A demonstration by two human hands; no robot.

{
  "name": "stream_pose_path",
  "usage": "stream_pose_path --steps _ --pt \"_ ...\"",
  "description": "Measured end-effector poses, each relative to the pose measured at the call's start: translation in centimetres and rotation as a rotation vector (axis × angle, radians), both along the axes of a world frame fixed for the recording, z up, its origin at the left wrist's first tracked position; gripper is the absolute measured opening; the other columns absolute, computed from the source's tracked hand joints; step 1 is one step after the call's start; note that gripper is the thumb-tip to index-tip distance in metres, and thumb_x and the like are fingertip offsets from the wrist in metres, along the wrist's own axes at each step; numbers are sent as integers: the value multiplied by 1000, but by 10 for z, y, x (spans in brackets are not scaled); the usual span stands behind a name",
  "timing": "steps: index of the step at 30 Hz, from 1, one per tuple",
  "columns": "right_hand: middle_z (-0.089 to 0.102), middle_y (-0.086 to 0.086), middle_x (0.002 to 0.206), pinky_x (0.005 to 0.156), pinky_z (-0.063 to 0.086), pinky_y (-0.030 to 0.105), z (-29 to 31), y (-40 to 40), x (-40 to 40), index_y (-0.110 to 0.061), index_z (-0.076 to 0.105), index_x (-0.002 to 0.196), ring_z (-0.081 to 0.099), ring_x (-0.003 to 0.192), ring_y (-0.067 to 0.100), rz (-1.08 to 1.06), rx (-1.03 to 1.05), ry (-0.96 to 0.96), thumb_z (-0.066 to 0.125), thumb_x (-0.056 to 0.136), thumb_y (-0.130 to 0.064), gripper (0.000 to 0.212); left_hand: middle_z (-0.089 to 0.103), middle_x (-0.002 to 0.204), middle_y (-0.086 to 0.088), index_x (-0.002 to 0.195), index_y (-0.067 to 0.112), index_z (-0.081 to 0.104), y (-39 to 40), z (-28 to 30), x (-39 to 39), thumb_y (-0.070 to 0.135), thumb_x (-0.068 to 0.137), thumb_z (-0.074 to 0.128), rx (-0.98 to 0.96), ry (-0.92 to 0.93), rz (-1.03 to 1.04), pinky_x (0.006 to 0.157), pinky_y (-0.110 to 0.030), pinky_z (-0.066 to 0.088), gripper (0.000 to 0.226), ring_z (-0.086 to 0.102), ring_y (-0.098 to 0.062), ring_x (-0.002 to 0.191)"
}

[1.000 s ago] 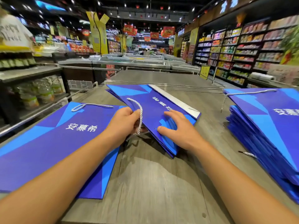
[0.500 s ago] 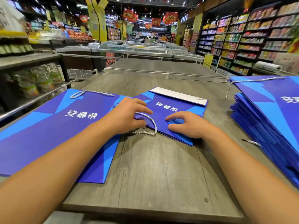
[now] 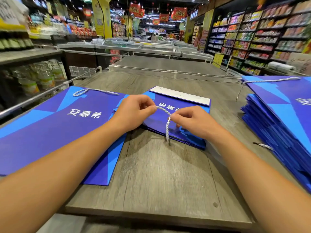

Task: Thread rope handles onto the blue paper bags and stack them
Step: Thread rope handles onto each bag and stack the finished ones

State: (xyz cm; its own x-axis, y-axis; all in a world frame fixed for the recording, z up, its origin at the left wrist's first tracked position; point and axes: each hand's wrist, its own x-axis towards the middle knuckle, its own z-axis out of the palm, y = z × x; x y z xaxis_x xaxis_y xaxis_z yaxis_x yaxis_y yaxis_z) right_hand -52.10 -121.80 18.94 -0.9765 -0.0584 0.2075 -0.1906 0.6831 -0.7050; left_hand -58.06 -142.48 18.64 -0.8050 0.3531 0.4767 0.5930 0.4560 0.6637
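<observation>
A folded blue paper bag (image 3: 183, 105) lies flat in the middle of the grey wooden table (image 3: 159, 174), its white base flap at the far end. A white-and-grey twisted rope (image 3: 165, 118) stretches between my hands above it. My left hand (image 3: 134, 111) pinches one end of the rope, and my right hand (image 3: 193, 122) pinches it further along, so the free tail hangs down to the table. At the left lies a blue bag (image 3: 50, 128) with a rope handle. A tall stack of blue bags (image 3: 286, 118) sits at the right.
A loose rope end (image 3: 263, 145) sticks out from under the right stack. A clear plastic rail (image 3: 168, 71) borders the table's far edge. Beyond are chest freezers (image 3: 143, 47) and store shelves on both sides.
Both hands lifted off the middle bag. The rope, lying looped by my left hand before, is now held up between both hands. The camera view has tilted down slightly.
</observation>
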Motion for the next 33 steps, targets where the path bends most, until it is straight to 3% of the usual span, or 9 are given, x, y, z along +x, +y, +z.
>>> stream_pose_path --steps 2,6,12,16,19,22,26,29,33 --pt "59 -10 61 65 43 26 1 -12 3 -23 73 77 50 58 5 35 -59 17 66 90 -37 20 62 65 3 72 29 63 0 1 1 18 89 68 65 3 -10 63 -31 45 22 50 -6 58" --pt "60 0 65 62 40 26 1 -22 3 -16 71 76 48 59 10 36 -78 23 70 87 -23 13 65 68 -2 73 26 65 2 3 3 15 89 68 149 -8 15 67 -36 51 20 55 -12 63" --pt "63 -3 61 50 36 8 10 -8 11 -14 67 75 52 49 1 81 -115 -89 67 92 -12 17 64 68 4 79 20 70 -5 3 -4 17 88 67 237 -19 154 65 -27 46 10 54 -7 62" --pt "61 -7 62 52 32 24 13 4 11 -17 69 77 45 56 10 73 -124 -107 69 90 -17 13 63 67 7 80 17 71 -4 3 -2 20 87 69 194 21 191 58 -15 40 8 50 -2 57" --pt "61 -7 64 49 35 15 12 5 11 -13 68 81 46 51 3 92 -48 -128 69 91 -16 10 56 71 9 81 18 71 -4 2 -2 20 86 70 136 85 242 59 -9 34 5 49 -3 61" --pt "58 -12 55 49 35 9 11 5 9 -13 62 76 45 46 -1 65 -144 -75 65 94 -11 18 44 69 9 83 21 65 -6 0 -2 18 81 73 55 209 293 61 -11 32 9 44 -3 64" --pt "66 0 66 52 41 14 9 8 7 -10 59 80 51 48 2 68 -240 -106 64 92 -3 15 50 59 12 80 20 64 4 -6 11 27 76 69 -166 375 28 61 -22 38 9 45 -4 60" --pt "65 -6 62 55 41 17 7 10 5 -10 62 82 57 54 1 77 -201 -123 69 86 3 15 63 77 10 82 25 70 14 -13 17 38 74 68 -425 417 -160 71 -31 43 16 47 -13 75" --pt "60 -14 61 58 41 10 4 12 2 -16 63 79 52 55 -4 57 -23 -50 68 89 -6 15 68 102 8 92 26 73 11 -14 12 35 77 76 -468 326 -158 88 -32 43 17 52 -17 95"
